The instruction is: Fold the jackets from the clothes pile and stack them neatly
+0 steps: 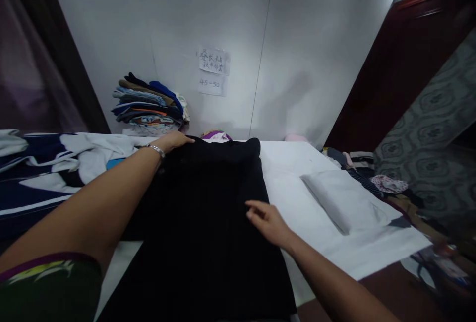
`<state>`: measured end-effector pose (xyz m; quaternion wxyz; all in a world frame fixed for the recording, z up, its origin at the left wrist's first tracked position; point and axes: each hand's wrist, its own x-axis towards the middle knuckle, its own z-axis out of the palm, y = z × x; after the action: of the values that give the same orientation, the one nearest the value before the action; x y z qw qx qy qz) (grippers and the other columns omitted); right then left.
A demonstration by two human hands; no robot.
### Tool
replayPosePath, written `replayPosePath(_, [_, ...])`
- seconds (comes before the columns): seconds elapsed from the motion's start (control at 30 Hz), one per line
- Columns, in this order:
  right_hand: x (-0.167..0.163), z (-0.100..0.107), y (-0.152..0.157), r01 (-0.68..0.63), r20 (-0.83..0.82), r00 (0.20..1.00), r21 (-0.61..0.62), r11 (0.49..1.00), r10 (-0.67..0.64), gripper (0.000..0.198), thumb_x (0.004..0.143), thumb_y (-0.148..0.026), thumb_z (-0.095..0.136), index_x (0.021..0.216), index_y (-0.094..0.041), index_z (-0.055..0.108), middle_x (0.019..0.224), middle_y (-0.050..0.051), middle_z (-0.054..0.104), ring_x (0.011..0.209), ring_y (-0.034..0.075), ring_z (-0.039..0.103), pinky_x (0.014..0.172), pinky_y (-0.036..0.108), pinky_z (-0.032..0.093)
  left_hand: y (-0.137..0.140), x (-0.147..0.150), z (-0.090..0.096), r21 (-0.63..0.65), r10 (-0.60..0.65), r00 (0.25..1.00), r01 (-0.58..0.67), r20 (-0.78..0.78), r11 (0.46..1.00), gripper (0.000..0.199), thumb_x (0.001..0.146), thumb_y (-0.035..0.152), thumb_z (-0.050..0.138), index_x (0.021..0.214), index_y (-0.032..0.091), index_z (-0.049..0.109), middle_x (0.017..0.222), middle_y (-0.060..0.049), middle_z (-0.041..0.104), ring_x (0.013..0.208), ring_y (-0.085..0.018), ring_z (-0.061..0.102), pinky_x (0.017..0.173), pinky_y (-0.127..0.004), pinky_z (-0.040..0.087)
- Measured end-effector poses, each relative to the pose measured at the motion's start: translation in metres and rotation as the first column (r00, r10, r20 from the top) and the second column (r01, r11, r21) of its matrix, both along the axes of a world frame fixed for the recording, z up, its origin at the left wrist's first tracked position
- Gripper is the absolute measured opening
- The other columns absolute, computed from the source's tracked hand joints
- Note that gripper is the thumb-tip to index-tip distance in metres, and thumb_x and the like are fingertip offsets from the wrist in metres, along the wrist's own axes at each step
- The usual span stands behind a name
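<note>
Logged: I see the black cloth garment (211,223) spread on the white-covered worktop (284,161), in my judgement compact folding still to do, left hand (174,141) at its far edge, grip unclear, right hand (268,222) loosely curled, apparently empty.

our dark green sleeve (48,292), purple trim (69,255) along its hem, white-and-yellow print (40,269) beneath, our silver bangle (156,150), our right forearm (327,280) bare
</note>
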<state>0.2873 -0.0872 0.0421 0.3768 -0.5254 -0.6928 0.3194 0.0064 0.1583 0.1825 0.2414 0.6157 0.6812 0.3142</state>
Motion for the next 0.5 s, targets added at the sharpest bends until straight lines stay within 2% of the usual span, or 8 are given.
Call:
replayPosePath(0.07, [0.015,0.004,0.027,0.126,0.090,0.985,0.214,0.969,-0.148,0.037,0.087,-0.035,0.050,0.119,-0.021,0.061,0.112,0.008,0.065,0.098,0.020,0.060,0.089,0.036,0.048,-0.003,-0.005,-0.009,-0.098,0.024,0.999,-0.027,-0.037,0.995,0.028,0.062,0.026,0.075,0.054,0.016,0.050,0.082,-0.015,0.068,0.107,-0.037,0.058,0.091,-0.041,0.043])
replayPosePath(0.1, [0.020,0.005,0.043,0.161,0.148,0.967,0.278,0.947,-0.208,0.040,0.086,-0.033,0.049,0.123,-0.020,0.059,0.125,0.010,0.059,0.113,0.023,0.055,0.099,0.039,0.042,-0.004,-0.006,-0.012,-0.130,0.028,0.999,-0.033,-0.044,0.991,0.026,0.063,0.027,0.074,0.055,0.016,0.052,0.081,-0.014,0.068,0.105,-0.036,0.059,0.089,-0.040,0.045])
replayPosePath(0.17, [0.027,0.005,0.078,0.198,0.292,0.910,0.315,0.928,-0.294,0.048,0.086,-0.029,0.047,0.132,-0.013,0.051,0.142,0.015,0.045,0.134,0.026,0.036,0.110,0.043,0.030,-0.007,-0.008,-0.015,-0.179,0.036,0.999,-0.042,-0.038,0.983,0.023,0.064,0.027,0.073,0.057,0.016,0.055,0.079,-0.012,0.068,0.100,-0.035,0.062,0.086,-0.039,0.047])
replayPosePath(0.23, [0.026,0.004,0.111,0.213,0.448,0.833,0.284,0.935,-0.326,0.054,0.088,-0.027,0.045,0.138,-0.007,0.043,0.150,0.017,0.033,0.142,0.028,0.021,0.114,0.045,0.021,-0.008,-0.010,-0.014,-0.221,0.041,0.999,-0.040,-0.003,0.975,0.019,0.067,0.028,0.071,0.061,0.015,0.058,0.077,-0.012,0.069,0.092,-0.033,0.064,0.081,-0.038,0.049])
replayPosePath(0.3, [0.020,-0.001,0.141,0.224,0.577,0.753,0.230,0.947,-0.318,0.058,0.090,-0.029,0.043,0.142,-0.006,0.036,0.153,0.017,0.026,0.143,0.029,0.013,0.115,0.047,0.015,-0.011,-0.012,-0.010,-0.278,0.044,0.998,-0.029,0.051,0.960,0.018,0.071,0.030,0.068,0.066,0.014,0.061,0.075,-0.012,0.070,0.081,-0.030,0.067,0.074,-0.039,0.052])
replayPosePath(0.4, [0.009,-0.016,0.170,0.220,0.695,0.683,0.098,0.971,-0.225,0.061,0.093,-0.038,0.039,0.146,-0.010,0.028,0.155,0.013,0.022,0.144,0.028,0.010,0.114,0.050,0.010,-0.017,-0.017,-0.002,-0.391,0.052,0.987,0.011,0.151,0.920,0.021,0.077,0.032,0.062,0.070,0.012,0.064,0.071,-0.013,0.071,0.064,-0.027,0.067,0.065,-0.039,0.054])
replayPosePath(0.5, [0.003,-0.036,0.184,0.210,0.730,0.673,-0.033,0.977,-0.120,0.062,0.095,-0.047,0.028,0.148,-0.014,0.024,0.155,0.010,0.022,0.144,0.025,0.010,0.114,0.050,0.006,-0.030,-0.022,0.000,-0.542,0.133,0.927,0.085,0.350,0.836,0.023,0.081,0.032,0.059,0.074,0.011,0.066,0.067,-0.012,0.070,0.057,-0.026,0.066,0.060,-0.039,0.056])
